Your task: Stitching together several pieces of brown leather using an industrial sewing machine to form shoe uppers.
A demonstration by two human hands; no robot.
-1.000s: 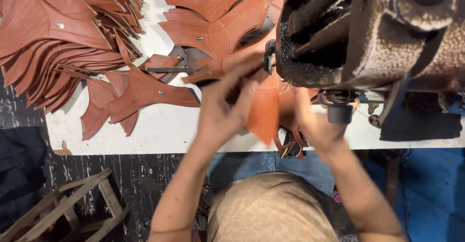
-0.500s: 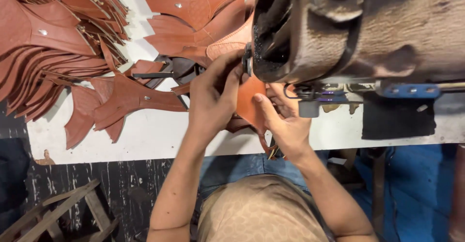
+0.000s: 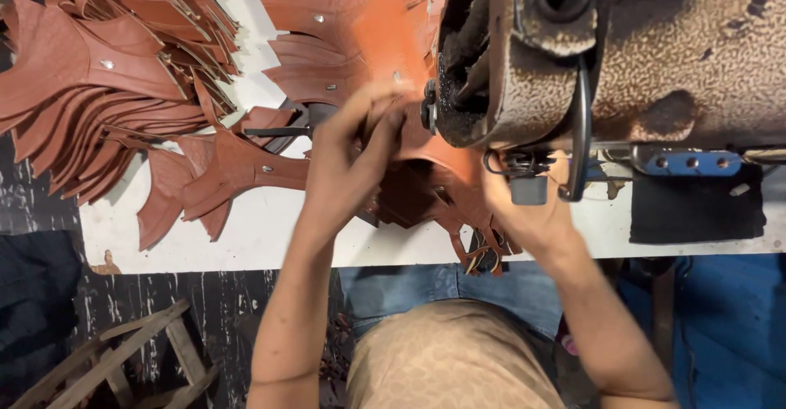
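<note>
Hands: we see our left hand [image 3: 348, 159] and right hand [image 3: 528, 212] both at the machine [image 3: 606, 57], each on the same leather piece [image 3: 446, 159].
Left grip: fingers closed over the piece's upper edge, pinching it just beside the machine's dark opening; blur hides the exact fingertip contact.
Right grip: partly hidden under the machine's foot; the palm lies against the piece's lower right part, but we cannot tell how firmly it is closed.
Piece position: on the white table [image 3: 262, 229] at its near edge, between the two hands, its right part tucked under the machine head.
Direction from grip: the piece lies right of the left hand and left of the right; the left hand is nearer its free end.
Long axis: as far as we can judge, it runs from upper left to lower right, its strap ends hanging over the table edge toward us.
Nearby: stack [image 3: 98, 90] of like pieces fanned at far left, another fan [image 3: 344, 24] above the hands, well apart from the grip.
</note>
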